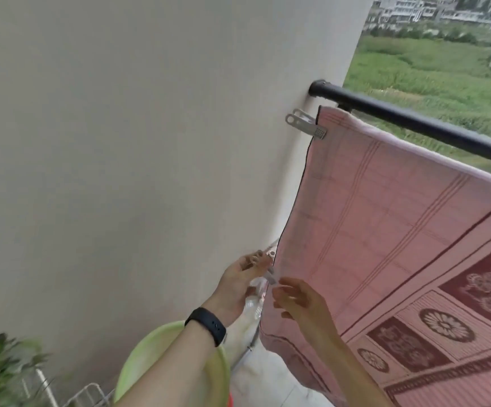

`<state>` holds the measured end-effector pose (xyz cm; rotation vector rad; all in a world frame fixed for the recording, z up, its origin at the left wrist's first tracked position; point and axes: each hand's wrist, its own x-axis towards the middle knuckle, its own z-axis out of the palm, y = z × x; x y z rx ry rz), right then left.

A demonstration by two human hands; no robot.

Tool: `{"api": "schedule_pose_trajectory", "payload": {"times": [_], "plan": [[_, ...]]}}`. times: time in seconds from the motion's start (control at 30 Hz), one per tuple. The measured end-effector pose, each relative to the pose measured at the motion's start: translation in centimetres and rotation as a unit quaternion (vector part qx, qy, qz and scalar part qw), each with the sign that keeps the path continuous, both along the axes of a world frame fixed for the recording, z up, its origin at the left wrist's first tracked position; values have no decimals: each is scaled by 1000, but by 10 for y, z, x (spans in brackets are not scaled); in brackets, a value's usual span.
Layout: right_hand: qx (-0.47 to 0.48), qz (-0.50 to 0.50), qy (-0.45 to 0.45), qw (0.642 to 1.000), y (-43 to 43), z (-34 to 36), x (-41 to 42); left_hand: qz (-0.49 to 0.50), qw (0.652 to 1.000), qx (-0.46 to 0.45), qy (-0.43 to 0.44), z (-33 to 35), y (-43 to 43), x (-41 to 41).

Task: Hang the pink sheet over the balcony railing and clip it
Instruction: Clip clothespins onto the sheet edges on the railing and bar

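Left hand [238, 284] pinching clip [270, 271] upright, pink sheet [385, 224] hanging lengthwise down

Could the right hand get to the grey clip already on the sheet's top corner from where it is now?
Probably yes. The right hand is low by the pink sheet's edge, and nothing stands between it and the grey clip under the railing; it would only need to rise along the wall.

Sheet [385, 230] draped over railing [414, 124], which runs from wall [121, 142] at left toward right; clip [306, 124] on sheet's upper left corner, just beside wall; second clip [270, 274] at sheet's left edge, lower, between left hand [238, 289] and right hand [300, 301]; basin [162, 356] near, under left forearm; plant [0, 365] near left.
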<state>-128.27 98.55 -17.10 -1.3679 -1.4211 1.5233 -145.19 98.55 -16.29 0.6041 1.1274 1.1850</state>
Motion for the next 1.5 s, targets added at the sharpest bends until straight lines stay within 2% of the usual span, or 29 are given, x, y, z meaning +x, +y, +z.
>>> {"api": "schedule_pose_trajectory", "payload": {"times": [0.23,0.37,0.57,0.73,0.83,0.87,0.97,1.07,1.2,1.27,1.37,1.5], "plan": [[-35,-5,9,999,-14,-48,23,47,992,-97,68,-35,-35,32],[-32,33,-41,998,-15,-78,39,45,985,-117,122,-61,-50,33],[-32,39,-85,995,-1,-81,20,65,992,-107,25,-83,-38,17],[-35,8,-108,994,23,-71,-11,32,996,-86,10,-95,3,-17],[-43,-34,-109,992,34,-70,-26,66,991,-107,-39,-105,41,-43],[-36,-53,-127,990,39,-72,-30,69,991,-112,-30,-108,54,-53],[-8,-98,-205,974,55,-84,-35,4,994,-79,76,-119,93,-70],[11,-136,-253,958,70,-89,-41,-118,978,-11,170,-126,124,-67],[37,-186,-285,940,83,-93,-47,-320,894,90,300,-127,160,-51],[45,-205,-291,933,87,-95,-49,-372,878,106,283,-125,176,-41],[50,-221,-295,928,91,-97,-50,-415,873,108,233,-119,195,-30],[37,-218,-302,927,94,-99,-47,-443,855,135,236,-122,205,-28]]}}
